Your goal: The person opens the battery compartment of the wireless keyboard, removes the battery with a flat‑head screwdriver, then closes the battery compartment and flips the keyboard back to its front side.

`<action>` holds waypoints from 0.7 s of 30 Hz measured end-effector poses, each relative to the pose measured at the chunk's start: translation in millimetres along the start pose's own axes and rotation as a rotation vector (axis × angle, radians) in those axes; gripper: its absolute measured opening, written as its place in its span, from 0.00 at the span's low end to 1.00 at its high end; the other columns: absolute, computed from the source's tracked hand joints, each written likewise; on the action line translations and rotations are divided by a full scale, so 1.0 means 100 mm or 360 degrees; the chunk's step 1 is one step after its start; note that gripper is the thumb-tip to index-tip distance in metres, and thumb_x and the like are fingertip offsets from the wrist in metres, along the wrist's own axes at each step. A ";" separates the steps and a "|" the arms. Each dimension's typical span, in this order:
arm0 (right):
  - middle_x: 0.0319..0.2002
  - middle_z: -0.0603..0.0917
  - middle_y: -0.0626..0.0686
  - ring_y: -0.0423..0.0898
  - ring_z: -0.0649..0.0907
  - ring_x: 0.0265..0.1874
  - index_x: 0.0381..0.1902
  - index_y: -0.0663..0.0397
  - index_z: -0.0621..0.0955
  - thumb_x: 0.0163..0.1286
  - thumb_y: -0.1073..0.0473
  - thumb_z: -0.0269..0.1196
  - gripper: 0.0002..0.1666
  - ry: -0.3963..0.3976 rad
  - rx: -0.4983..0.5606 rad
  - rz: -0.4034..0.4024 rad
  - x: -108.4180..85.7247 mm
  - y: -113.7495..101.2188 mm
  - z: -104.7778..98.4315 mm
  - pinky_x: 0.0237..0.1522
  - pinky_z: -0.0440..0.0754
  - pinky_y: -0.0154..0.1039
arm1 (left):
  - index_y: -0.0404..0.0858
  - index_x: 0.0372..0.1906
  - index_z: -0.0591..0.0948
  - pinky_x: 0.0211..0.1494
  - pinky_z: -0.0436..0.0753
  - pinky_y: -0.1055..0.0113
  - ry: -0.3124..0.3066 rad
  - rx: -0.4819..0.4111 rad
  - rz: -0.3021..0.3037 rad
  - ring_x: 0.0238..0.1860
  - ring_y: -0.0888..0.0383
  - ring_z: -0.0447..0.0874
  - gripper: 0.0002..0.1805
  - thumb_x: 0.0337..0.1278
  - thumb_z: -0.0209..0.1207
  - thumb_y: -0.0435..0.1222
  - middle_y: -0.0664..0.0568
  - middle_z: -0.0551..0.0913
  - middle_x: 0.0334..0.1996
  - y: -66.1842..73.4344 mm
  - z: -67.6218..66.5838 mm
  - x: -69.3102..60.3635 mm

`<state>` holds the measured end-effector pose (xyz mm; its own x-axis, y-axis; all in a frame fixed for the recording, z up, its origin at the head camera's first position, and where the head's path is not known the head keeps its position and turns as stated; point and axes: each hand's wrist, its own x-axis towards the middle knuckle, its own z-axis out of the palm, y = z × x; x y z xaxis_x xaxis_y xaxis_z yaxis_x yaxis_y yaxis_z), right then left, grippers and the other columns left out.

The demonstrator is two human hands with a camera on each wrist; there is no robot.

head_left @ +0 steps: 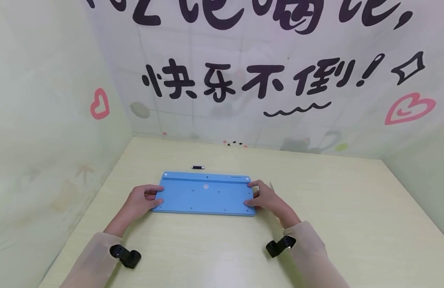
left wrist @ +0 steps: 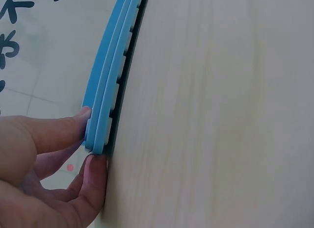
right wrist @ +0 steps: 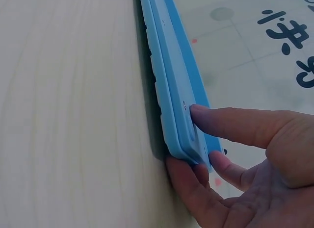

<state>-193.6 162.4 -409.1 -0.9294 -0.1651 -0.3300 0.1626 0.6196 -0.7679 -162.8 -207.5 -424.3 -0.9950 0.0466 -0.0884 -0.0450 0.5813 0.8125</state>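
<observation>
A blue keyboard lies face down, its plain back with small screw holes and a round pale spot turned up. My left hand grips its left end, the thumb on the back and other fingers at the edge below. At the right end my right hand holds it in the same manner, with its thumb on the back. Both wrist views show the keys along the underside, facing the table. Just beyond the keyboard's far edge lies a small dark battery with silvery ends.
The pale wooden table meets a printed wall at the back and another wall on the left. Behind the right hand a thin, pointed object shows, mostly hidden; its kind is unclear.
</observation>
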 end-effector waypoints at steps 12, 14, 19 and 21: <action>0.42 0.74 0.62 0.48 0.78 0.27 0.57 0.58 0.68 0.55 0.62 0.68 0.33 0.0069 0.0024 0.0047 0.00 -0.04 0.05 0.30 0.80 0.39 | 0.29 0.51 0.77 0.46 0.79 0.61 0.0027 -0.0128 0.0018 0.48 0.44 0.76 0.20 0.52 0.63 0.32 0.35 0.75 0.51 -0.12 -0.01 -0.01; 0.41 0.74 0.62 0.49 0.78 0.27 0.58 0.57 0.68 0.55 0.62 0.68 0.33 0.0077 0.0045 0.0051 -0.01 -0.03 0.05 0.30 0.81 0.40 | 0.29 0.52 0.77 0.45 0.79 0.63 0.0032 -0.0149 0.0034 0.48 0.44 0.76 0.21 0.52 0.63 0.31 0.35 0.75 0.52 -0.13 -0.01 -0.02; 0.38 0.72 0.60 0.50 0.76 0.29 0.58 0.57 0.68 0.55 0.62 0.68 0.34 0.0104 0.0116 0.0048 -0.02 0.00 0.06 0.29 0.81 0.40 | 0.29 0.52 0.77 0.45 0.79 0.65 0.0039 -0.0192 0.0067 0.48 0.45 0.77 0.21 0.52 0.63 0.31 0.35 0.75 0.51 -0.11 -0.02 -0.03; 0.36 0.71 0.59 0.50 0.76 0.29 0.58 0.57 0.68 0.55 0.62 0.68 0.33 0.0114 0.0123 0.0042 -0.02 0.01 0.06 0.29 0.81 0.40 | 0.29 0.52 0.77 0.45 0.79 0.66 0.0047 -0.0217 0.0065 0.47 0.45 0.77 0.21 0.51 0.63 0.31 0.35 0.76 0.50 -0.11 -0.01 -0.03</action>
<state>-189.4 158.8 -412.0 -0.9453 -0.0928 -0.3126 0.2096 0.5615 -0.8005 -159.7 -215.0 -432.2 -0.9984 0.0427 -0.0379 -0.0138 0.4633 0.8861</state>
